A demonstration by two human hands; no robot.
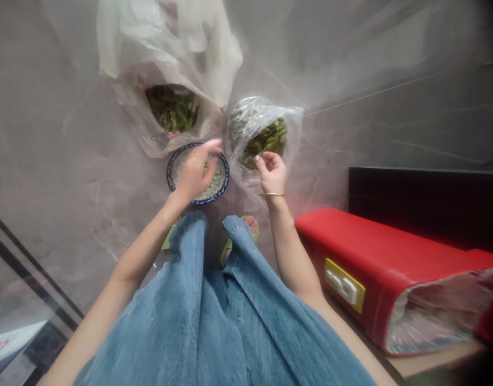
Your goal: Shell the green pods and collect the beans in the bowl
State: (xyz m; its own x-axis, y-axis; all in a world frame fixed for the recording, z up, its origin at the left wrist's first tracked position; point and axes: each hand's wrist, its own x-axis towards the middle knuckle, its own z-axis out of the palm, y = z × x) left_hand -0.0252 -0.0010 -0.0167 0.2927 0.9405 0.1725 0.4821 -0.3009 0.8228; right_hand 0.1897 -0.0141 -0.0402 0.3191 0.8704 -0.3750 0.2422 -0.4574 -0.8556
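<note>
My left hand [196, 170] is over a bowl [208, 200] with a blue patterned rim, its thumb and fingers apart. Small pale green pieces, which look like shelled beans, lie in the bowl, partly hidden by that hand. To the right, my right hand [273, 170] is closed in a pinch at the near edge of a clear plastic bag [294, 126]. Anything between those fingertips is too small to make out. Green pods [272, 138] fill the clear bag. Behind the bowl, a larger white plastic bag [129, 59] gapes open, with more green pods [176, 110] inside.
A red box-like object [362, 241] with a yellow label stands at the right, beside a black panel [423, 203]. My knees in blue denim and green slippers [226, 251] are close below the bowl. Grey marbled tiles [69, 134] form the floor. A printed box [16, 348] is at lower left.
</note>
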